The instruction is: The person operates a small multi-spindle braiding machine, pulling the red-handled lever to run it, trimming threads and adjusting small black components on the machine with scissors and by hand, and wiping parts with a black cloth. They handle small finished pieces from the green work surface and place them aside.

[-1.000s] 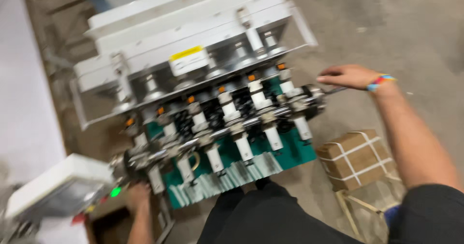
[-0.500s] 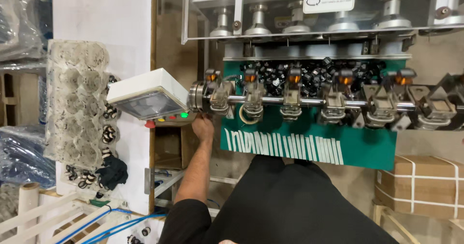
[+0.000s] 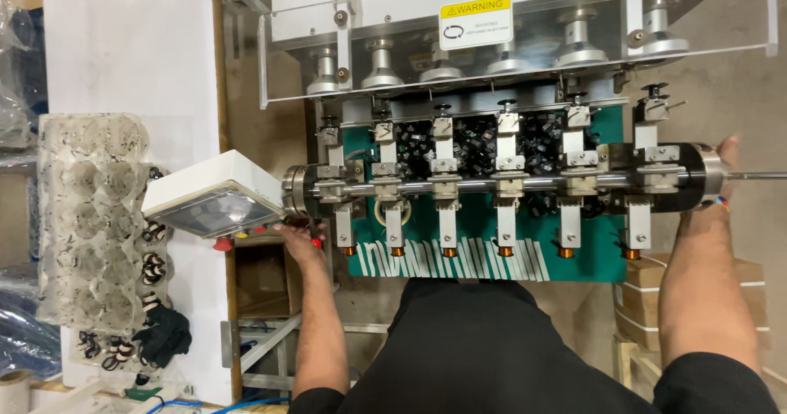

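I see the roller shaft [image 3: 500,186] spanning between my hands: left hand [image 3: 297,238] curled under the control box [image 3: 215,194], right hand [image 3: 715,183] pressed on the shaft's end; right hand newly visible.

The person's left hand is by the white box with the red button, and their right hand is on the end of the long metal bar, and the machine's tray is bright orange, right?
Not quite. The head view shows the tray is green, not orange. The rest holds: the left hand is by the white box with the red button, and the right hand is at the end of the metal bar.
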